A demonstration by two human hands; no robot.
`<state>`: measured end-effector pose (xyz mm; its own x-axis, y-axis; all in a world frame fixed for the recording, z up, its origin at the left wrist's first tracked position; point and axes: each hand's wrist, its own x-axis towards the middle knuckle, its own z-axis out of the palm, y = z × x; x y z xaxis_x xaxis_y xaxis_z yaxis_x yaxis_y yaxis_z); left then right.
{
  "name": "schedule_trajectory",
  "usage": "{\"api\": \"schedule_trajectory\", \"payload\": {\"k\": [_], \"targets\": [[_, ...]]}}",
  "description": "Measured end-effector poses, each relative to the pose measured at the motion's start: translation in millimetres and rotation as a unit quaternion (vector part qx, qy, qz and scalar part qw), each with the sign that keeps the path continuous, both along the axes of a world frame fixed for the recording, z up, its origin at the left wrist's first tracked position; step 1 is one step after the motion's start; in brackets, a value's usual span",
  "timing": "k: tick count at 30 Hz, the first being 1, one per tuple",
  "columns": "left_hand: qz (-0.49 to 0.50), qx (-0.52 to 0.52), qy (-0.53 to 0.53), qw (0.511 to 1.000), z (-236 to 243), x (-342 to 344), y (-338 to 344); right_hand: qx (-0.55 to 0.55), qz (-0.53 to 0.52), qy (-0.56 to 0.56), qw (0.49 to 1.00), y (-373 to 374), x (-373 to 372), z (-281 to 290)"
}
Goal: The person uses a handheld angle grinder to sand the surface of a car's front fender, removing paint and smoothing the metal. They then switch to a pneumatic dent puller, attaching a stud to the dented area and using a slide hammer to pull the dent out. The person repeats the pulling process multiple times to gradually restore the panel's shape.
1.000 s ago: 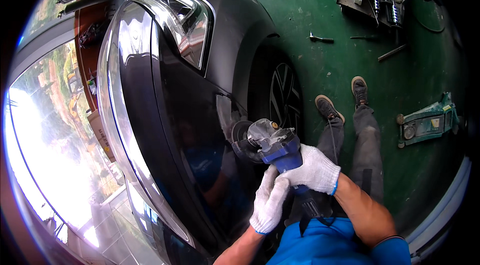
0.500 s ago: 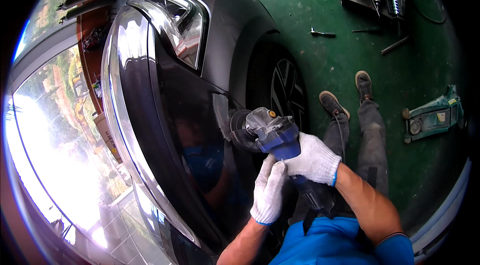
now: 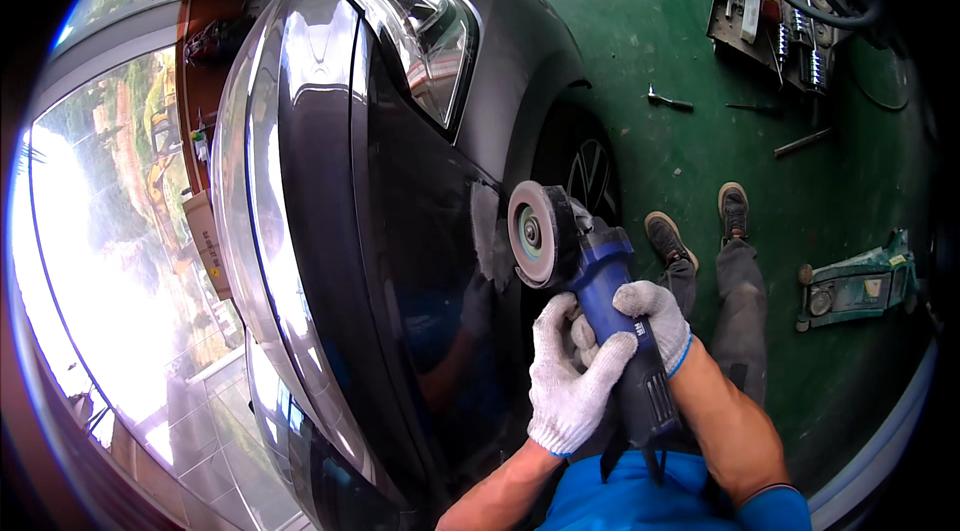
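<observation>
While gripped by both gloved hands (image 3: 600, 351), blue angle grinder (image 3: 590, 276) beside car fender (image 3: 500, 81).

Blue angle grinder (image 3: 600, 296), disc facing car fender (image 3: 500, 81).

I wear 2 white knit gloves with blue cuffs on my left hand (image 3: 572, 379) and right hand (image 3: 655, 319), a blue short-sleeved shirt (image 3: 640, 496), grey trousers (image 3: 735, 301) and brown shoes (image 3: 668, 237).
</observation>
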<state>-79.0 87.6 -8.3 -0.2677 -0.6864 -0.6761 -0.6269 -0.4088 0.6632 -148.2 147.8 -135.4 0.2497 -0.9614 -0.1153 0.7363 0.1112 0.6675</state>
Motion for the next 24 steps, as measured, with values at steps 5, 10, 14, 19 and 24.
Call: {"api": "schedule_trajectory", "payload": {"k": [5,10,14,19,24], "targets": [[-0.006,-0.011,-0.011,1.0,0,5,-8,-0.001,-0.001,-0.01,1.0,-8,5,-1],[-0.024,-0.021,-0.021,0.999,1,8,-11,-0.013,-0.004,0.009,1.0,-10,9,-3],[-0.009,-0.012,-0.008,1.0,2,8,-10,-0.008,0.002,0.012,1.0,-9,8,0],[-0.015,-0.011,-0.006,1.0,1,10,-12,0.004,0.0,0.017,1.0,-10,7,3],[0.018,0.005,0.024,1.0,3,10,-9,0.0,0.0,0.012,1.0,-9,7,5]]}}
